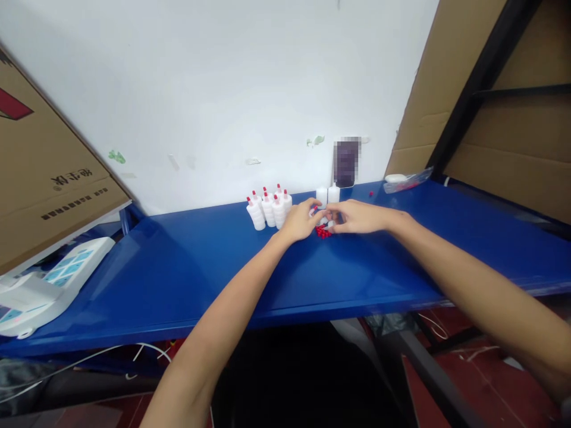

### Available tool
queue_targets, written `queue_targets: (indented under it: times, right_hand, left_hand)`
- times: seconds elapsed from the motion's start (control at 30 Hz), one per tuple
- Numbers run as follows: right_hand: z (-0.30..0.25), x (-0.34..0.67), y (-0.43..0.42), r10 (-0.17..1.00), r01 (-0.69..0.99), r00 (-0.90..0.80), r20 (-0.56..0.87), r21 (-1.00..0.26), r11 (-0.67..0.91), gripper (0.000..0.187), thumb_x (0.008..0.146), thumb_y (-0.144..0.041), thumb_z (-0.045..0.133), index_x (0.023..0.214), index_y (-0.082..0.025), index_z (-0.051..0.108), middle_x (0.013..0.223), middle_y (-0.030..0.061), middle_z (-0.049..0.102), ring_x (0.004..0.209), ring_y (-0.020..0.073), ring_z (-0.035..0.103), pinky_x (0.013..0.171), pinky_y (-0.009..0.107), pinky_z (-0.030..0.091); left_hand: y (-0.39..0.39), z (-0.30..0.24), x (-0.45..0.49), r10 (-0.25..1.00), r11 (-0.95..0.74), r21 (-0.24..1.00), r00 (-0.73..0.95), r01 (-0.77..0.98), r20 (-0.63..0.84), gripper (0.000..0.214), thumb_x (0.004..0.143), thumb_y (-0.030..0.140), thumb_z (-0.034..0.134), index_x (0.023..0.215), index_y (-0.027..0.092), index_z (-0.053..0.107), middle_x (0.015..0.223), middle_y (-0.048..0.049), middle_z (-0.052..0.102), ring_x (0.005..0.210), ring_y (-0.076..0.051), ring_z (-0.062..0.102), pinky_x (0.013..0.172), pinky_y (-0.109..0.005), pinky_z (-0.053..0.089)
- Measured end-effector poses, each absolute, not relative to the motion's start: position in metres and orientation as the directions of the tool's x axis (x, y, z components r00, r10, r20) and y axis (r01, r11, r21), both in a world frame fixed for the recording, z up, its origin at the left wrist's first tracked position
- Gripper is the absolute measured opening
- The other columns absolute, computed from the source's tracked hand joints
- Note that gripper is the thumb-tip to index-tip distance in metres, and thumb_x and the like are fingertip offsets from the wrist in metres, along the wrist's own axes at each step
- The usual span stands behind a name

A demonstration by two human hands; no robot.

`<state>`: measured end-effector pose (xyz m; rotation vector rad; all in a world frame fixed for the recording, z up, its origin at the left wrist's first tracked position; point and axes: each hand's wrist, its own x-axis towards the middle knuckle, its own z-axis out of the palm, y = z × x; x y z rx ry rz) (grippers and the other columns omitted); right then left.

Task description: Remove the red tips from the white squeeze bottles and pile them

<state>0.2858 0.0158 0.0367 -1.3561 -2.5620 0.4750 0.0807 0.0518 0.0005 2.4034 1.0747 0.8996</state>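
left grip [301,221] just beside red caps [323,233]

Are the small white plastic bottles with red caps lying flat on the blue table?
No, the small white plastic bottles with red caps stand upright in a cluster on the blue table.

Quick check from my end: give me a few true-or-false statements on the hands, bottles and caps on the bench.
1. The left hand and right hand meet over a small pile of red caps. True.
2. The capped bottles stand on the right hand's side. False: the cluster stands on the left hand's side.
3. Two uncapped white bottles stand behind the hands, near the wall. True.
4. The bench top is red. False: it is blue.
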Motion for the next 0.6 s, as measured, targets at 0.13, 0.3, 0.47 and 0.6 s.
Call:
queue_targets:
  times: [0.13, 0.3, 0.47, 0.6]
  right_hand:
    - [0.039, 0.287, 0.016, 0.838, 0.771, -0.538, 0.094, -0.345, 0.535, 0.029, 0.082, -0.037, 0.061, 0.105, -0.018, 0.062, 0.09, 0.0059, 0.07, 0.071, 0.0183, 0.06, 0.067, 0.03, 0.039]
    - [0.044, 0.294, 0.017, 0.85, 0.782, -0.492, 0.188, -0.333, 0.527, 0.014, 0.085, -0.031, 0.052, 0.088, -0.02, 0.06, 0.078, 0.002, 0.065, 0.068, 0.0171, 0.055, 0.066, 0.029, 0.034]
    - [0.044, 0.295, 0.021, 0.902, 0.861, -0.393, 0.182, -0.271, 0.43, 0.033, 0.091, -0.031, 0.039, 0.063, -0.02, 0.053, 0.072, 0.0044, 0.063, 0.07, 0.0191, 0.055, 0.069, 0.032, 0.034]
    - [0.039, 0.294, 0.024, 0.947, 0.903, -0.274, 0.166, -0.294, 0.313, 0.043, 0.092, -0.042, 0.043, 0.056, -0.02, 0.05, 0.06, 0.0043, 0.058, 0.061, 0.0185, 0.052, 0.063, 0.033, 0.033]
  left_hand:
    - [0.052, -0.003, 0.086, 0.786, -0.616, 0.56, 0.475, 0.554, 0.395, 0.032, 0.096, 0.037, 0.061, 0.119, 0.016, 0.068, 0.116, -0.0103, 0.074, 0.104, -0.026, 0.068, 0.095, -0.037, 0.049]
    - [0.055, -0.01, 0.08, 0.794, -0.607, 0.57, 0.442, 0.554, 0.417, 0.03, 0.095, 0.036, 0.063, 0.115, 0.016, 0.07, 0.11, -0.0083, 0.074, 0.098, -0.024, 0.067, 0.092, -0.035, 0.049]
    - [0.055, -0.013, 0.079, 0.801, -0.598, 0.586, 0.425, 0.547, 0.421, 0.027, 0.094, 0.038, 0.065, 0.109, 0.016, 0.072, 0.094, -0.0057, 0.074, 0.087, -0.02, 0.066, 0.085, -0.032, 0.048]
    - [0.054, -0.013, 0.081, 0.802, -0.597, 0.61, 0.401, 0.521, 0.443, 0.025, 0.093, 0.04, 0.066, 0.102, 0.017, 0.073, 0.086, -0.0039, 0.072, 0.08, -0.018, 0.063, 0.078, -0.03, 0.046]
